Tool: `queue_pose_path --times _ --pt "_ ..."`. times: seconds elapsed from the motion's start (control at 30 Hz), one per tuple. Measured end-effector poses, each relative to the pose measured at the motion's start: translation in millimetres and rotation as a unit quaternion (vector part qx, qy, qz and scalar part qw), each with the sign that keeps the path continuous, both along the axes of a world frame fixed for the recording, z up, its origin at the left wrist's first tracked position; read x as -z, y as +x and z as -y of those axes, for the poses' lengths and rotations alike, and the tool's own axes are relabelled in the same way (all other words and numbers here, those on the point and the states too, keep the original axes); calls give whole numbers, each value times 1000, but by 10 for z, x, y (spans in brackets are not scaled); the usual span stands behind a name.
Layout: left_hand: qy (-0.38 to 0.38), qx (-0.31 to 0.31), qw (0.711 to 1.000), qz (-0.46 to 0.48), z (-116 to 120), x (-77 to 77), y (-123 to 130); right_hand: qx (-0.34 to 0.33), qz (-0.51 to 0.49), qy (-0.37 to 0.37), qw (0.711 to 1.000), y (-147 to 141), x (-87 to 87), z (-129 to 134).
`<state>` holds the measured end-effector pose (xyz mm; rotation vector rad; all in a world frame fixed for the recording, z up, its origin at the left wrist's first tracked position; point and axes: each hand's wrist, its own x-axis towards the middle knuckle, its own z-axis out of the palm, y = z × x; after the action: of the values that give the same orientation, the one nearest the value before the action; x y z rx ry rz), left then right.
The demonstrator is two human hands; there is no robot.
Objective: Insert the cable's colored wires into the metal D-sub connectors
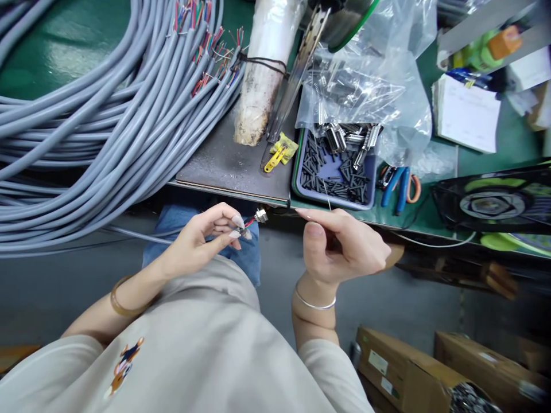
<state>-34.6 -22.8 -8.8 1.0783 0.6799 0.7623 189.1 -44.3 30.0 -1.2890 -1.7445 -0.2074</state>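
My left hand (217, 229) is closed in a pinch around the end of a grey cable, with fingertips hiding most of the grip. Short coloured wires (249, 222) run from those fingers to a small metal connector (261, 215), just below the bench edge. The cable (142, 234) trails off to the left behind my wrist. To the right, my right hand (340, 244) is closed, its index finger pointing left toward the connector. A thin silvery wire (323, 183) comes down from above to the index finger; where it ends is hidden by the hand.
Bundled grey cables (142, 115) cover the left bench. A blue tray (336, 172) holds black tubes and metal connectors, partly under a plastic bag (370, 86). Blue-handled pliers (400, 189), a notepad (467, 112) and a black fan (491, 201) lie right. Cardboard boxes (400, 367) stand below.
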Motion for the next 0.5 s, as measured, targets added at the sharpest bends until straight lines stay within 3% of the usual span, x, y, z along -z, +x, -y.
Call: queue_pose_path --times 0.2,0.27,0.4,0.5 --pt "63 -13 996 -65 -4 -37 14 -13 -13 29 999 -26 -18 -25" --pt "115 12 989 -96 0 -19 -1 -1 -9 36 999 -23 -12 -24" --pt "269 77 941 -189 -36 -40 -85 18 -9 50 999 16 29 -8" --pt "369 -21 899 -235 -197 -170 -176 21 -2 59 998 24 40 -9"
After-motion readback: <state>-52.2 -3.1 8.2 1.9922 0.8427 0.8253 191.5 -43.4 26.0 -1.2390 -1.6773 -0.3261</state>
